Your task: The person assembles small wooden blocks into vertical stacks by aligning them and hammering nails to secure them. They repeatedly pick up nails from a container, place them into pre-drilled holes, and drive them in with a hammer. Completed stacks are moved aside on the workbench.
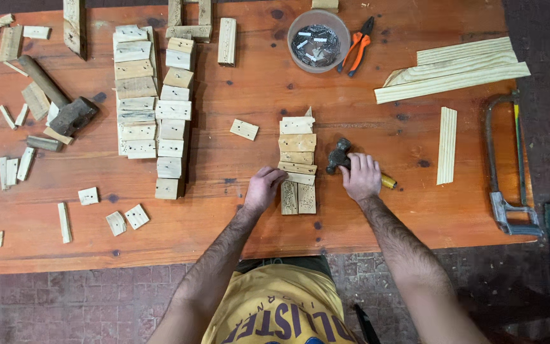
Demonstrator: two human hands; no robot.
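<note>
A short stack of small wooden blocks (298,143) lies in a column at the middle of the wooden table (237,216), ending in two upright blocks (298,198) side by side. My left hand (263,188) rests on the table with its fingers touching the left edge of the lowest blocks. My right hand (361,176) is closed around a small hammer (338,155) with a dark metal head and a yellow handle end, lying just right of the column.
Two long rows of wooden blocks (136,95) lie at the left, beside a large sledgehammer (65,108) and scattered offcuts. A bowl of nails (317,39) and orange pliers (358,46) sit at the back. Wooden strips (453,70) and a hacksaw (504,159) lie at the right.
</note>
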